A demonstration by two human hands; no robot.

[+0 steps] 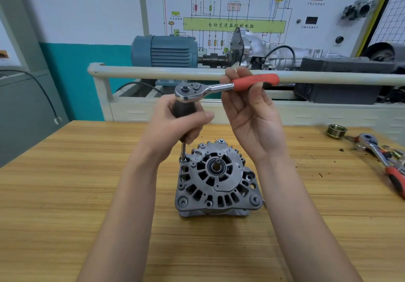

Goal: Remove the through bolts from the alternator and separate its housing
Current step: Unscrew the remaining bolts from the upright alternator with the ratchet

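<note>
Gripping the black extension handle, the left hand curls tight; right hand pinches the ratchet.

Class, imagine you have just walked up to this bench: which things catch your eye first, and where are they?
The grey alternator stands mid-bench on the wooden table. Above it, the right hand pinches a red-handled ratchet, while the left hand grips the black driver handle seated on a bolt at the housing's upper-left edge.

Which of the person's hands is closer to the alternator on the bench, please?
The left. The left hand grips the black driver handle just above the alternator, at its upper left edge. The right hand is higher, pinching the ratchet.
</note>
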